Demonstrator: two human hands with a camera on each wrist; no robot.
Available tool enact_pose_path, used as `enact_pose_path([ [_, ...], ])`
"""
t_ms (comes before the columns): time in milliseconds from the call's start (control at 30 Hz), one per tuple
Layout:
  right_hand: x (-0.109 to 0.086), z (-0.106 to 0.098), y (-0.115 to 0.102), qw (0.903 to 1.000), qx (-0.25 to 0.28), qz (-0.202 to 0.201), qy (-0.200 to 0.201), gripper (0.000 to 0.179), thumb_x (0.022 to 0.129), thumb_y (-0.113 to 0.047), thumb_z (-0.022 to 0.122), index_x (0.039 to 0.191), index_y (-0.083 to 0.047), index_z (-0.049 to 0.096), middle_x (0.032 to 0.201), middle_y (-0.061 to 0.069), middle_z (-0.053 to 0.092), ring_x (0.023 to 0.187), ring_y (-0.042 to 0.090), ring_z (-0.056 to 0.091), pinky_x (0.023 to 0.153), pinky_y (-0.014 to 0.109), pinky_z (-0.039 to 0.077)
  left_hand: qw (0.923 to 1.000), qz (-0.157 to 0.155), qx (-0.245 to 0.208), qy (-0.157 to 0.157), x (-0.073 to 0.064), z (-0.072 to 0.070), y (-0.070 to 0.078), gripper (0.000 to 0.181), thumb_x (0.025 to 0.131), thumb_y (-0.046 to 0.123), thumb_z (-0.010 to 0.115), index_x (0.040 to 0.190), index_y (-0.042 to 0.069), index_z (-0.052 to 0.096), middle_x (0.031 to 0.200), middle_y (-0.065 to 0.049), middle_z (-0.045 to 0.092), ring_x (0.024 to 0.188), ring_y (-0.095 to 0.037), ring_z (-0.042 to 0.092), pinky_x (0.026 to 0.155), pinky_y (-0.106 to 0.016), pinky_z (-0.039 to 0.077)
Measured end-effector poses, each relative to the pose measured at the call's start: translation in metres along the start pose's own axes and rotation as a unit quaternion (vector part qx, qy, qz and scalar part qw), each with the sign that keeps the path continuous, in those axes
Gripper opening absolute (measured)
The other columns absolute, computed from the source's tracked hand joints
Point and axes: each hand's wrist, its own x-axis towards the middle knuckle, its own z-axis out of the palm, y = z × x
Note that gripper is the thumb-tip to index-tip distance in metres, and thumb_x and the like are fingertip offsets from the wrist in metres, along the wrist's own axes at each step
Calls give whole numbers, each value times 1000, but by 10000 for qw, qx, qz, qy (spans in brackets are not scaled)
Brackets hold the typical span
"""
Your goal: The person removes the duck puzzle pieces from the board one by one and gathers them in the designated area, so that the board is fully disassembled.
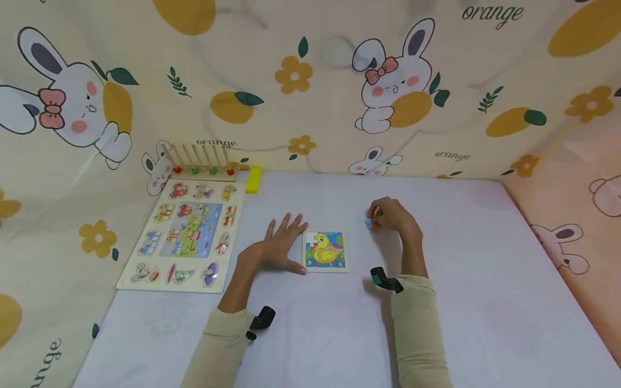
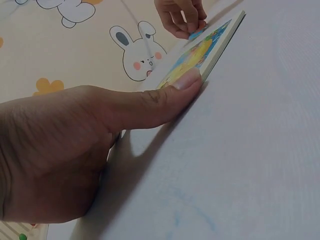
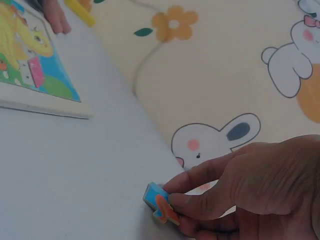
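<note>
A small duck jigsaw puzzle [image 1: 326,251] lies in a pale square frame on the table, with a pale patch at its upper left corner. My left hand [image 1: 280,245] spreads its fingers flat beside it on the left. In the left wrist view, the thumb [image 2: 187,82] touches the frame's edge. To the right of the puzzle, my right hand [image 1: 392,214] pinches a blue and orange puzzle piece [image 3: 159,198] between thumb and fingers, low over the table. The right wrist view shows the piece tilted, partly covered by the fingertips.
On the left lies a large knob-puzzle board [image 1: 195,283] with vehicle and toy pictures. Behind it stands a wooden peg rack [image 1: 204,177] with red and green beads, and a yellow block [image 1: 254,179] is beside that. A printed cloth wall [image 1: 330,108] borders the table's back.
</note>
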Motion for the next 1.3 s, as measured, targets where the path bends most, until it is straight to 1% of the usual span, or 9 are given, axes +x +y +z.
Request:
enact_pose_path([
  [67, 1, 1, 0, 10000, -21, 78, -27, 14, 93, 4, 60, 101, 1, 72, 88, 12, 75, 79, 20, 62, 74, 29, 47, 10000, 20, -40, 47, -1, 0, 0, 123, 80, 59, 83, 169, 15, 11, 178, -8, -10, 164, -34, -19, 131, -62, -13],
  [167, -1, 2, -2, 9997, 3, 245, -8, 12, 95, 3, 61, 103, 2, 71, 89, 13, 75, 79, 20, 62, 75, 30, 46, 9999, 67, -71, 90, -1, 0, 0, 122, 81, 58, 83, 169, 14, 11, 178, -8, -10, 164, -34, -19, 131, -62, -13],
  [400, -2, 3, -8, 9985, -18, 547, -24, 9, 94, -2, 70, 102, 3, 71, 92, 14, 73, 83, 22, 60, 76, 32, 46, 10000, 27, -88, 40, -3, -1, 0, 122, 80, 56, 84, 169, 14, 11, 178, -8, -10, 164, -34, -19, 131, -62, -13],
  [567, -1, 4, -12, 9972, -127, 741, 15, 10, 94, -3, 72, 101, 3, 71, 93, 14, 72, 83, 22, 59, 75, 32, 46, 9999, 76, -80, 85, -4, 1, -1, 121, 81, 56, 83, 169, 14, 11, 179, -8, -10, 165, -35, -19, 131, -63, -13],
  [800, 0, 8, -12, 9973, -253, 685, 34, 5, 95, -3, 70, 96, 1, 68, 90, 16, 75, 78, 22, 56, 68, 28, 42, 9999, 86, -72, 86, -3, 2, -2, 121, 81, 57, 82, 169, 14, 11, 178, -8, -11, 165, -34, -19, 131, -63, -12],
  [1100, 3, 7, -14, 9968, -405, 687, 76, 4, 94, 0, 67, 97, 1, 67, 95, 17, 72, 79, 24, 55, 68, 29, 41, 9996, 145, -171, 160, -4, -1, -2, 121, 82, 54, 83, 169, 12, 12, 178, -10, -9, 165, -37, -17, 131, -64, -11],
  [1300, 0, 8, -15, 9964, -359, 769, -27, 4, 97, -4, 67, 98, -1, 67, 91, 15, 73, 79, 23, 55, 68, 29, 41, 9998, 100, -140, 33, -5, -2, 1, 121, 82, 57, 82, 169, 14, 10, 178, -8, -12, 164, -34, -20, 131, -62, -13],
])
